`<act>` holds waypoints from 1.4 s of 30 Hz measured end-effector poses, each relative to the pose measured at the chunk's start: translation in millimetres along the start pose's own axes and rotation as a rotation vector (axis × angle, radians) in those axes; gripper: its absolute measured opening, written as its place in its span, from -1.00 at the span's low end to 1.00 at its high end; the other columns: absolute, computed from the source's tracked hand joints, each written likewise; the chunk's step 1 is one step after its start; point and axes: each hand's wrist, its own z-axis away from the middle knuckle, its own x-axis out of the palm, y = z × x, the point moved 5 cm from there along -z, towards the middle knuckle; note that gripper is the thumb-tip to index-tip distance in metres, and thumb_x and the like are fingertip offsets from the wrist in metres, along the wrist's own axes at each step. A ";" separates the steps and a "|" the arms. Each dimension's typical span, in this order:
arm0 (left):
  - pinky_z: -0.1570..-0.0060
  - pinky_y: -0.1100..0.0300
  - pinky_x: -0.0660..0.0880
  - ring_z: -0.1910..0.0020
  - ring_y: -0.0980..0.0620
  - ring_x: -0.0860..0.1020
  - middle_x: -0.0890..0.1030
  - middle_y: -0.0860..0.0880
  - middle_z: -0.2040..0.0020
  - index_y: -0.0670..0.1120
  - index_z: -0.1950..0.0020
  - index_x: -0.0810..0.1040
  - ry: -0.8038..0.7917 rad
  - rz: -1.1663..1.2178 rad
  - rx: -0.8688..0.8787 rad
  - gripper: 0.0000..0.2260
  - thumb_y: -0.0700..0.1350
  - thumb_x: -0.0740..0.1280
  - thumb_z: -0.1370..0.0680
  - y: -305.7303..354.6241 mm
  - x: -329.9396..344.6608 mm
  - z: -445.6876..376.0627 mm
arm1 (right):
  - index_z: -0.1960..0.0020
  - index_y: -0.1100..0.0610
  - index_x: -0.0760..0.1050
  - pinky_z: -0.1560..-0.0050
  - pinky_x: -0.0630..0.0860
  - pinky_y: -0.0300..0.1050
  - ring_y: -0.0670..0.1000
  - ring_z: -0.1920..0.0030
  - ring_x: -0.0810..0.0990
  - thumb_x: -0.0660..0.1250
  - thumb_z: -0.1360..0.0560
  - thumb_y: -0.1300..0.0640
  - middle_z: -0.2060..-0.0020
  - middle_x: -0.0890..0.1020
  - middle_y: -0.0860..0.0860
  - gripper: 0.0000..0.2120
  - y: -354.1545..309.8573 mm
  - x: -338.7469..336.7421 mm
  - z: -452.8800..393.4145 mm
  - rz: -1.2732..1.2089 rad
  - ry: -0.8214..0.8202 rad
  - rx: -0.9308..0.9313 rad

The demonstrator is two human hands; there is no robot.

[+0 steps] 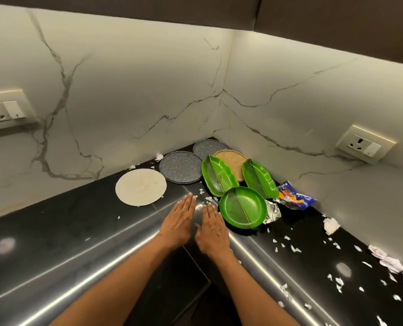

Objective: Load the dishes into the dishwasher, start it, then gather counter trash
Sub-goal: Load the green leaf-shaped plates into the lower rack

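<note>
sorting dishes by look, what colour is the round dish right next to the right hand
Bright green, with a thin line across it; seen in the head view.

Flat hands (197, 223) nr green plates (243, 207)

walls: pale marble slabs (130, 95), grey veining, meeting at a corner
desk: glossy black stone (54, 243), L-shaped, steel-edged
sockets: left wall (4, 112), right wall (365, 144)
overhead: dark cabinets (337, 22)
light: under-cabinet, warm
</note>
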 end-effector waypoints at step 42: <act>-0.59 0.07 -0.11 -0.62 -0.06 -0.21 -0.22 -0.15 -0.63 -0.20 -0.63 -0.21 -0.107 -0.070 -0.119 -0.10 -0.28 0.28 -0.43 -96.7 56.6 -153.7 | -0.03 0.23 0.58 0.11 0.61 -0.03 0.18 0.03 0.67 0.43 -0.22 0.31 0.06 0.66 0.14 -0.64 29.4 33.7 -183.3 0.007 -0.077 0.047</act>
